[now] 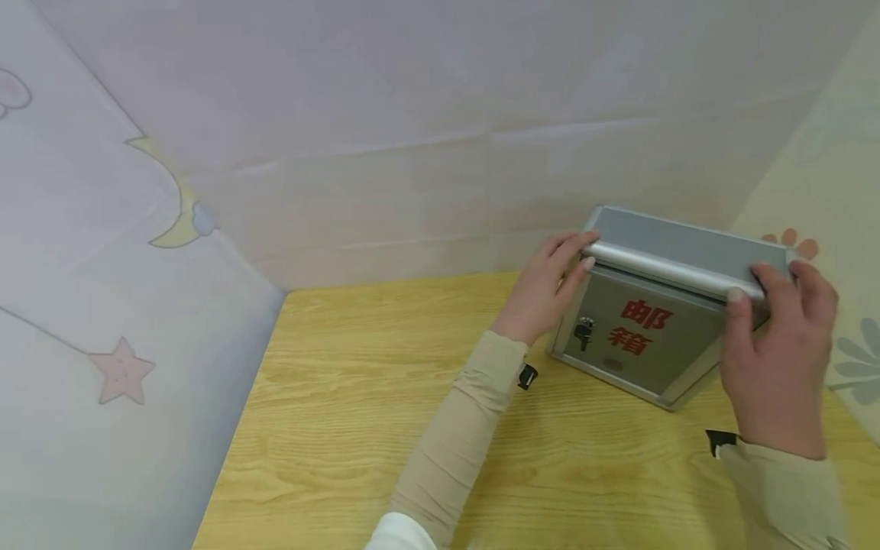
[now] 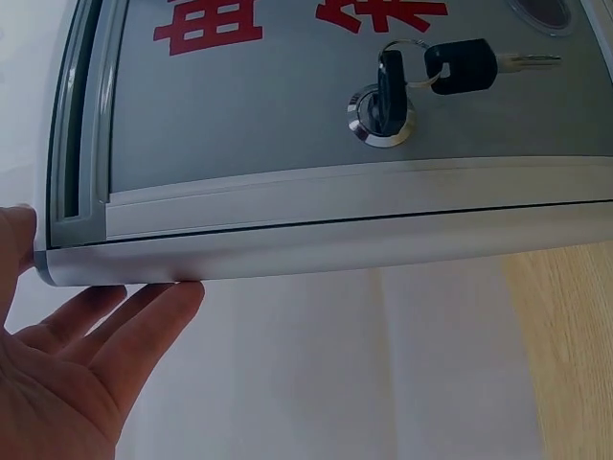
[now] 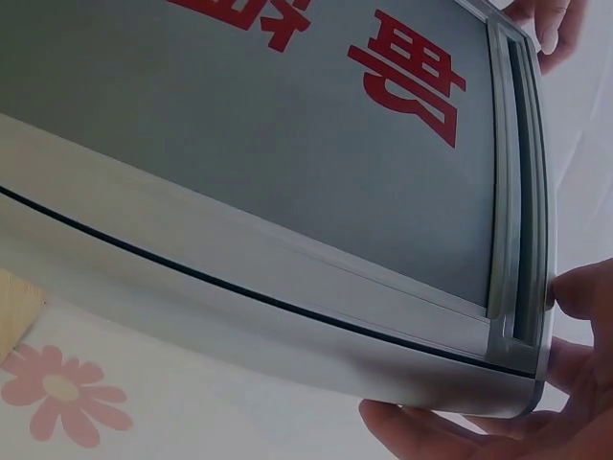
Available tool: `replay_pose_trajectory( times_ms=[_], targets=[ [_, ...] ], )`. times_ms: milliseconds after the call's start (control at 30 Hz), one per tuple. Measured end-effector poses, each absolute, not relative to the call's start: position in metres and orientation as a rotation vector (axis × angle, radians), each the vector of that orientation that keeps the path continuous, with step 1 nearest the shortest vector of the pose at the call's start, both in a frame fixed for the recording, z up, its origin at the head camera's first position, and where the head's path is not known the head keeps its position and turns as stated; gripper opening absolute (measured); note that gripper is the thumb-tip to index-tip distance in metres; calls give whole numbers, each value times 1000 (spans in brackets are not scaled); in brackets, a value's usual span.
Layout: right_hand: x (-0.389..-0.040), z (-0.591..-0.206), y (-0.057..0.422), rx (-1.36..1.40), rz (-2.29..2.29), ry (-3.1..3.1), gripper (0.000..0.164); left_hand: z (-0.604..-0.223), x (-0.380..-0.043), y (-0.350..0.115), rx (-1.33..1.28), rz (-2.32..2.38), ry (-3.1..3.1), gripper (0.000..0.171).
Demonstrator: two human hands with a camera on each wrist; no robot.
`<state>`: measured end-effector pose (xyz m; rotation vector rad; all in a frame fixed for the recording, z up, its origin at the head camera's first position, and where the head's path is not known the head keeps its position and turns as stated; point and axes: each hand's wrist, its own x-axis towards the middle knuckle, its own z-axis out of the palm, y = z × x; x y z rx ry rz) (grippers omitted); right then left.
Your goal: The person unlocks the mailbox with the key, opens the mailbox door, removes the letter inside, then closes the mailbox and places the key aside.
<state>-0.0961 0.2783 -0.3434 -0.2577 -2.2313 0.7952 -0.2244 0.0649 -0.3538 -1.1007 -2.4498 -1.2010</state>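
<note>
A silver-grey metal mailbox [image 1: 687,328] with red characters on its front door is at the right of the wooden table. My left hand [image 1: 539,294] grips its upper left corner; in the left wrist view the fingers [image 2: 153,335] press the side wall. At the upper right corner, my right hand [image 1: 780,367] holds on, with fingers over the lid and the thumb near the front edge. A key [image 1: 583,336] sits in the lock at the door's left side, and a second key [image 2: 465,65] hangs from its ring. Whether the mailbox's base fully touches the table cannot be told.
The wooden table [image 1: 357,367] extends to the left of the mailbox. A pale backdrop [image 1: 385,191] rises behind it. On the left panel are a moon [image 1: 180,218] and a pink star [image 1: 122,372]; flower prints [image 1: 862,359] are at the right.
</note>
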Motion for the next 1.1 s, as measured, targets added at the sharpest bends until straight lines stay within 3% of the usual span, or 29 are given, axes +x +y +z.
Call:
replay_pose_trajectory(
  times_ms=[1100],
  targets=[
    [-132, -353, 207, 167, 958, -2244, 40, -362, -208, -45, -801, -1071, -2320, 34]
  ],
)
